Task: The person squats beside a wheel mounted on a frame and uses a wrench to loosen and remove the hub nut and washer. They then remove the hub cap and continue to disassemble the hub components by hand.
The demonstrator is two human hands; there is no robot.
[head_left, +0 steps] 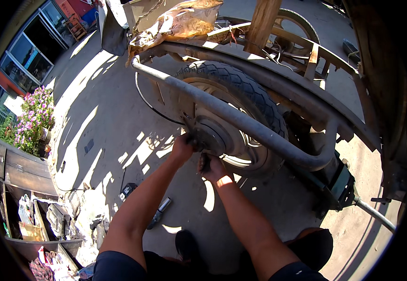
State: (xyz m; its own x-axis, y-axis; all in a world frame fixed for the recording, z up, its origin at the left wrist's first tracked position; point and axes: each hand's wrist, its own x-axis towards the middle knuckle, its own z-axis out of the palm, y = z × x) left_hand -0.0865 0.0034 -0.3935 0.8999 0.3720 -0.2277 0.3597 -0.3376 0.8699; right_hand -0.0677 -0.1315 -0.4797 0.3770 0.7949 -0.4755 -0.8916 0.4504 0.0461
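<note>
My left hand (pixel 185 146) is closed on a dark fitting (pixel 189 125) at the hub of a treaded wheel (pixel 241 84), where a thin black cable (pixel 154 110) runs in. My right hand (pixel 210 166) is just below and to the right, fingers curled in beside the hub (pixel 210 131); what they grip is hidden. A thick metal tube (pixel 231 117) of the vehicle frame crosses above both hands, over the wheel.
A jack (pixel 339 182) with a long handle stands at right. Tools (pixel 159 213) lie on the shaded concrete (pixel 91 168) below my arms. A bin of scrap (pixel 39 220), flowers (pixel 32 112) and a glass doorway (pixel 34 42) are at left. A second wheel (pixel 299 25) is behind the frame.
</note>
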